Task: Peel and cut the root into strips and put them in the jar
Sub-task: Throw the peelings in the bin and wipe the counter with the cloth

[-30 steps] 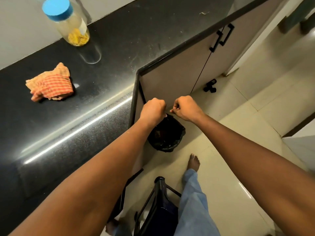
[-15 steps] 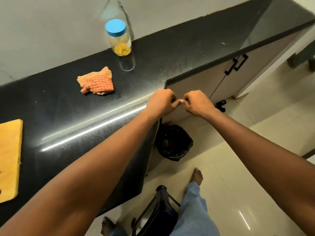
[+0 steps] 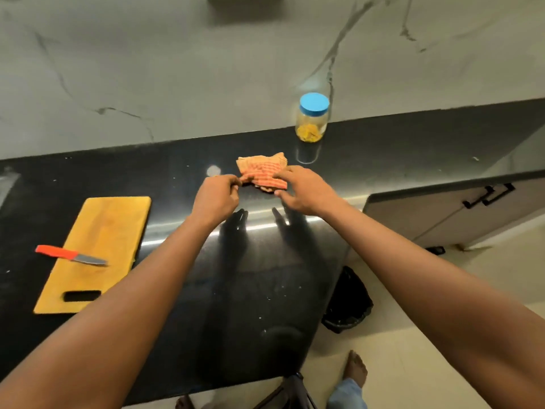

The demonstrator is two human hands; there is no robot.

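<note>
Where the counter [image 3: 265, 290] meets the wall, upper right of centre, the jar [image 3: 313, 118] stands upright, blue lid [image 3: 314, 103] on, yellow strips [image 3: 309, 133] in its bottom.

Vs 0.5 s ago: the jar was left of centre and now sits right of it, since the view has swung left & up. Its spot beside the cloth [image 3: 264, 171] looks unchanged. The board [image 3: 97, 225], then only a sliver at the left edge, now shows whole at left, w/ a red-handled knife [image 3: 70, 255] lying across it, blade pointing right. The bin [image 3: 348, 302] has gone from lower centre to lower right, partly hidden by the counter's edge. The hands were clenched & touching each other in the air at the counter's corner above the bin. They are now apart & on the cloth at centre frame, just below-left of the jar.

L hand [image 3: 216, 196]: fingers curled, thumb & fingertips pinching the cloth's left corner. R hand [image 3: 305, 190]: looser, fingers half bent over the cloth's right part, thumb at its near edge, so the cloth is grasped btw thumb & fingers. The cloth is crumpled on the counter; can't tell if any of it is lifted. A cabinet [image 3: 442, 214] is at right, and a bare foot [image 3: 356, 369] at bottom, right of centre.
</note>
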